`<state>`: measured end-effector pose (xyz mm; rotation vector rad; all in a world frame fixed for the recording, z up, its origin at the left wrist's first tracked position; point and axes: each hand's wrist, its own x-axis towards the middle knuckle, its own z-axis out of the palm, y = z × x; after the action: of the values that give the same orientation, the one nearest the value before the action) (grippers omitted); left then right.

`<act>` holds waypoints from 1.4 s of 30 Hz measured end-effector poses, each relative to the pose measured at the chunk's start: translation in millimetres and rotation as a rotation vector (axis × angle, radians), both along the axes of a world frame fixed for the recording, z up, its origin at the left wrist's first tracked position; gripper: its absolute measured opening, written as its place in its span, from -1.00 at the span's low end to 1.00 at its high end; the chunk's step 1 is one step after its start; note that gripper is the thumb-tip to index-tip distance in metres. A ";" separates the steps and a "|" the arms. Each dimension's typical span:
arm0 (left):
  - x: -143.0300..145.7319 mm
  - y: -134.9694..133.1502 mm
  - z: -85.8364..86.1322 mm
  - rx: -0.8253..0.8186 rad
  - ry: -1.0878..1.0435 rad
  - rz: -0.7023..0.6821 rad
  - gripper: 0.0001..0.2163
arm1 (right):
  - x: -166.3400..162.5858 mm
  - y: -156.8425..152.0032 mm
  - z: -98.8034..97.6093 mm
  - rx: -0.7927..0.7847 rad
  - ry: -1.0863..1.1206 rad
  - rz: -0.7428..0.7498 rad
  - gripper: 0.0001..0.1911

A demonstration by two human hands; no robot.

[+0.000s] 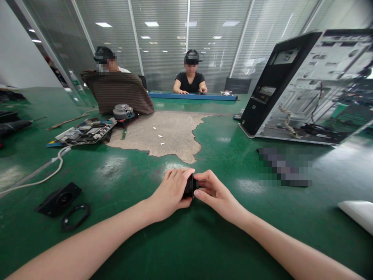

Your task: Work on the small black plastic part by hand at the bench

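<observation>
My left hand (171,191) wraps round a small black round part (190,186), fingers curled over its top. From the other side my right hand (214,192) pinches the same part with thumb and fingers. Both hands meet low over the green table (186,241), near its front middle. Most of the black part is hidden by my fingers. To the left lie a black square speaker-like piece (59,199) and a black ring (75,216).
An open computer case (309,85) stands at the right. A circuit board (84,132) and a white cable (43,171) lie at the left. A worn bare patch (163,134) marks the table's middle. Two people sit at the far side. A white object (358,214) lies at the right edge.
</observation>
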<state>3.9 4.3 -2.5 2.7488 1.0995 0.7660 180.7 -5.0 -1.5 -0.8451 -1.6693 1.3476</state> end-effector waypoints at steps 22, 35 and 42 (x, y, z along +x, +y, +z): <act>0.3 0.4 -0.4 -0.004 0.005 0.011 -0.41 | 0.5 1.4 -3.0 0.020 -0.062 -0.007 -0.64; 0.1 0.1 -1.0 -0.012 -0.002 0.009 -0.40 | -0.4 2.1 -2.7 -0.024 -0.033 -0.023 -0.65; -0.5 -0.5 0.9 -0.025 0.002 0.008 -0.40 | 0.1 -1.5 -2.2 -0.005 -0.003 0.001 -0.74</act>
<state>3.4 3.8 -1.7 2.7271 1.1128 0.7449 180.8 -6.5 -3.7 -0.8490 -1.6695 1.3524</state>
